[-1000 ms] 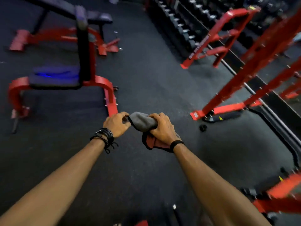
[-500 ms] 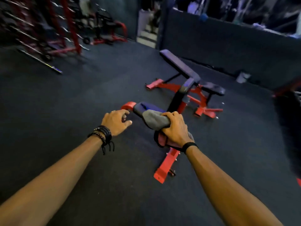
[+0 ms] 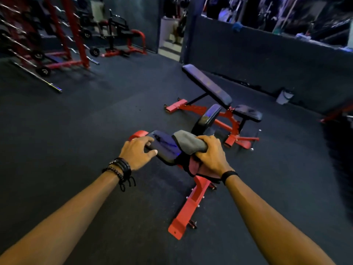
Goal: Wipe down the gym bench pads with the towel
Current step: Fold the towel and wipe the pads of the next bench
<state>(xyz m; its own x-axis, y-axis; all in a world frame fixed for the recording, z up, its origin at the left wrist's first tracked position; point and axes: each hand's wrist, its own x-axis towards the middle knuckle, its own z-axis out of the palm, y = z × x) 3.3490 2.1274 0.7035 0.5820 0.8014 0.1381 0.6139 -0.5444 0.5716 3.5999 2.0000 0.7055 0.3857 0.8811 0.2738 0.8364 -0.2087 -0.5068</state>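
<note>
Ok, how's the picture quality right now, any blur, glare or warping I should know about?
Head view: dim gym light; blue glare streaks the seat pad beside the towel; the wide lens bows the edges; the barbell rack at far left is smeared by motion, while both hands look fairly sharp.

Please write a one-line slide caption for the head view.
Right hand grips a grey towel over the near bench's seat pad; left hand hovers nearby.
</note>
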